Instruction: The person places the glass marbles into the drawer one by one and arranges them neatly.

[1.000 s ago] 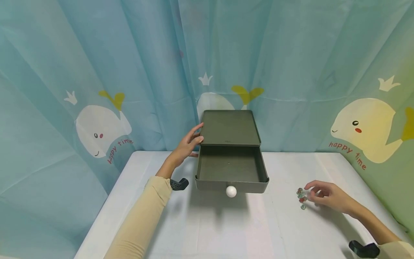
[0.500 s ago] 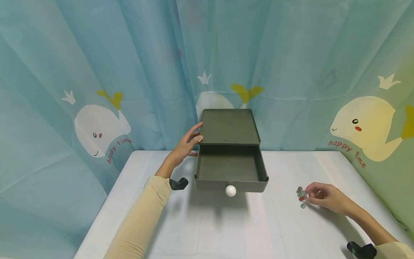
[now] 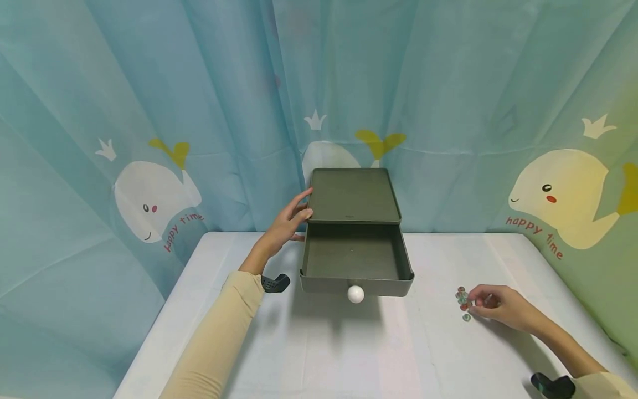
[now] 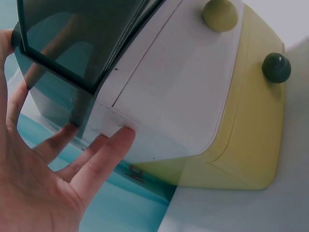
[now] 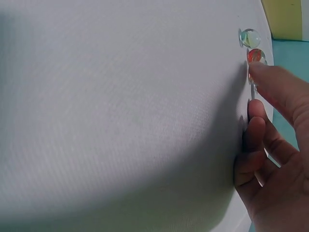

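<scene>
My left hand (image 3: 281,230) rests against the left side of a box with an open dark green drawer (image 3: 356,285); in the left wrist view its fingers are spread and fairly straight. That drawer holds nothing visible and has a white knob (image 3: 356,294). At the right of the table, my right hand (image 3: 505,306) is beside a small cluster of glass marbles (image 3: 462,298). Thumb and index finger close on a marble at the cluster's right edge, mostly hidden by the fingertips. A red-tinted marble (image 5: 256,56) and a clear marble (image 5: 250,38) lie by the thumb.
Under the green drawer, the left wrist view shows a white drawer (image 4: 174,82) with a yellow knob (image 4: 220,15) and a yellow drawer (image 4: 251,130) with a green knob (image 4: 276,67). A curtain (image 3: 448,83) hangs behind the white-covered table (image 3: 408,349).
My right hand has come down and slightly left to the marbles, its thumb and index finger drawing closer together. The left hand and the drawer have stayed put.
</scene>
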Motion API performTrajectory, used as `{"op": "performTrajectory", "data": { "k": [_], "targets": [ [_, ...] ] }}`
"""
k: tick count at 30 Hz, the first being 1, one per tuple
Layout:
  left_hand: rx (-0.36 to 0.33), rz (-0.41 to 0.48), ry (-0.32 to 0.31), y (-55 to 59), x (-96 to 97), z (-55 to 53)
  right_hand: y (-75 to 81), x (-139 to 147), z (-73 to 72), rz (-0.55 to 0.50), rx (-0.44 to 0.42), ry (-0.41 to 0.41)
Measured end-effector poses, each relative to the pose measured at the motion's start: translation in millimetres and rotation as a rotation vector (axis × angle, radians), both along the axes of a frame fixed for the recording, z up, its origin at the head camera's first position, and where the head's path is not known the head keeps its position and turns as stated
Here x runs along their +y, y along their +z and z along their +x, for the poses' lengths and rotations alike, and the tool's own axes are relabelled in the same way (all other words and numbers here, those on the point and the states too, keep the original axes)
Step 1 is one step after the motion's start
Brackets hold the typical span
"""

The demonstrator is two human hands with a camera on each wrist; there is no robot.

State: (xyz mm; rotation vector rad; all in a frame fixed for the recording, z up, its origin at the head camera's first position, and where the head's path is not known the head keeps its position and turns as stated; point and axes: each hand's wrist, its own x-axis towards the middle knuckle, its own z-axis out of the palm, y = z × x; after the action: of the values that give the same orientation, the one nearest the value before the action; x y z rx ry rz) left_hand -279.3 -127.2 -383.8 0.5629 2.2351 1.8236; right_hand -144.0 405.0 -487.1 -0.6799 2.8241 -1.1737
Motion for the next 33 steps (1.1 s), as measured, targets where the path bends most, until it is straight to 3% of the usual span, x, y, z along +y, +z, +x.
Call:
{"op": "performTrajectory", "data": {
  "k": [12,33],
  "targets": [
    [-0.009,0.011,0.007,1.3,0.3,2.2,0.1,-2.7,1.4,0.033,0.022,-0.038],
    [-0.004,0.0,0.008,-0.3,0.9,1.0,0.0,-2.1,1.8,0.018,0.028,-0.019]
  ]
}}
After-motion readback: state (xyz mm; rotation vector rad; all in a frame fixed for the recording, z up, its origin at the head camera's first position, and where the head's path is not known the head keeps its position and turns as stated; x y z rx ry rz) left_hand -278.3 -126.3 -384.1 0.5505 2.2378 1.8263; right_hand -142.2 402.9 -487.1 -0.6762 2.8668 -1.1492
